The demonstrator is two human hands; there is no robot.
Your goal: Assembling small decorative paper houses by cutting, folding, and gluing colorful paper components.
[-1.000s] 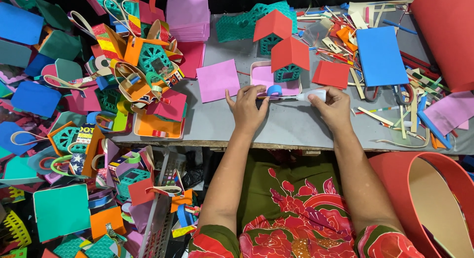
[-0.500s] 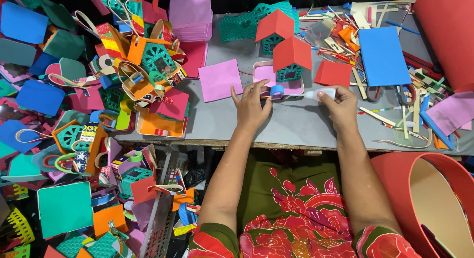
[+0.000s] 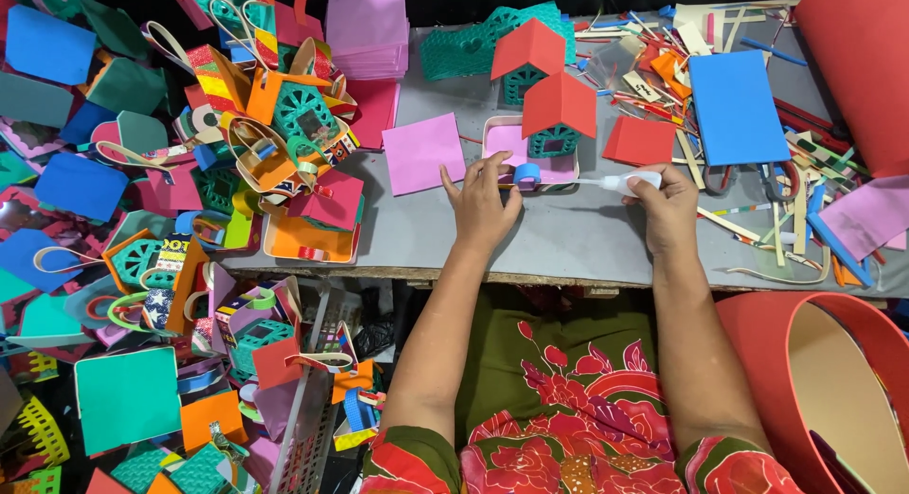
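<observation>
Pinched in my right hand (image 3: 670,202) is a small white glue bottle (image 3: 632,182), its nozzle pointing left toward a blue foam loop (image 3: 526,176). My left hand (image 3: 480,205) rests fingers-spread on the grey table (image 3: 568,238), fingertips touching that loop at mid-frame. Just above sits a little red-roofed paper house (image 3: 559,120) on a pink tray (image 3: 507,139). A pink square (image 3: 422,153) lies left; bare tabletop runs below my hands to the front edge.
</observation>
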